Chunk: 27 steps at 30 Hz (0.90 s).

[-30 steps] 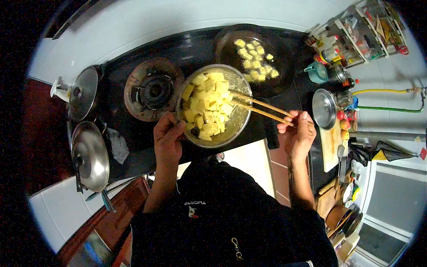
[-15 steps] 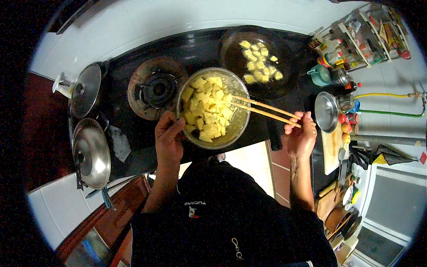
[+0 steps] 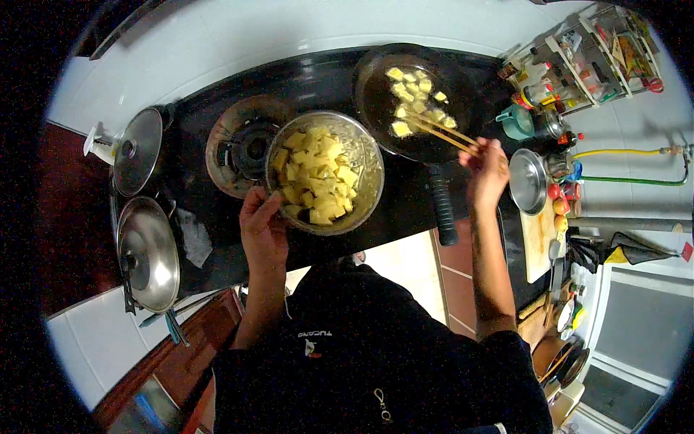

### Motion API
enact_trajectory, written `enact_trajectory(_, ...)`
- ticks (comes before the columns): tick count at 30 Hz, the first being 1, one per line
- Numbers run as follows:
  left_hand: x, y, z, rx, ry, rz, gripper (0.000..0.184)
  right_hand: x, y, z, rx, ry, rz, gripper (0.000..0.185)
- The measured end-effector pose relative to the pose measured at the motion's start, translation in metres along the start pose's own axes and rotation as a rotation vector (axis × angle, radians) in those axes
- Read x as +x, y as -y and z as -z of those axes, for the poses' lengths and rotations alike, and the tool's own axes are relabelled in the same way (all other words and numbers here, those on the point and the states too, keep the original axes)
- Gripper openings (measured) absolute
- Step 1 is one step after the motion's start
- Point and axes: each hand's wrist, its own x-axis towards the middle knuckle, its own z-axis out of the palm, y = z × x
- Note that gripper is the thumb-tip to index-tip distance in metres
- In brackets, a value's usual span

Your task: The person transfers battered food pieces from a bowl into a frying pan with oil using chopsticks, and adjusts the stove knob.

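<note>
My left hand [image 3: 263, 226] grips the near-left rim of a metal bowl [image 3: 374, 181], thumb over the edge. Pale yellow cubes [image 3: 318, 173] with a wet coating fill much of the bowl. My right hand [image 3: 486, 172] is closed around a pair of wooden chopsticks [image 3: 447, 133]. Their tips reach into the dark frying pan [image 3: 376, 108], among the yellow cubes [image 3: 410, 87] lying there in a loose cluster. The pan's black handle [image 3: 442, 206] points toward me, left of my right forearm.
An unused gas burner [image 3: 253, 148] is left of the bowl. Two lidded pans [image 3: 148, 249] stand at the far left. On the right are a metal basin [image 3: 528, 182], a teal cup [image 3: 515, 121], a cutting board [image 3: 536, 246] and a rack of bottles [image 3: 578, 61].
The chopsticks have moved from the bowl up into the frying pan with my right hand. My left hand and the bowl have shifted left, uncovering the pan's handle.
</note>
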Motion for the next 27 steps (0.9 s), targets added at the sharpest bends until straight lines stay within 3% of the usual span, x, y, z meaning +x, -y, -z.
enact_trajectory(4,-0.003,-0.004,-0.007,0.019,-0.052,-0.003,0.013,0.011,-0.035,-0.023,-0.355,0.109,0.344,0.030)
enact_trajectory(5,-0.002,-0.003,-0.005,0.020,-0.066,-0.013,0.013,0.010,-0.040,-0.023,-0.297,0.146,0.251,0.029)
enact_trajectory(11,0.000,0.002,0.004,0.017,-0.085,-0.026,0.013,0.018,-0.042,-0.034,-0.447,0.187,0.402,0.029)
enact_trajectory(18,-0.005,-0.003,0.004,0.015,-0.020,-0.017,0.013,0.004,-0.014,-0.044,-0.209,0.195,0.192,0.023)
enact_trajectory(21,-0.001,0.000,0.007,0.039,-0.027,-0.026,0.013,0.013,-0.009,-0.034,-0.256,0.178,0.312,0.028)
enact_trajectory(24,-0.001,0.002,0.000,0.032,-0.070,-0.039,0.013,-0.002,0.040,-0.036,-0.015,0.137,0.154,0.034)
enact_trajectory(27,0.004,0.004,0.003,0.024,-0.085,-0.041,0.013,-0.024,0.083,-0.028,0.020,0.170,0.087,0.037)
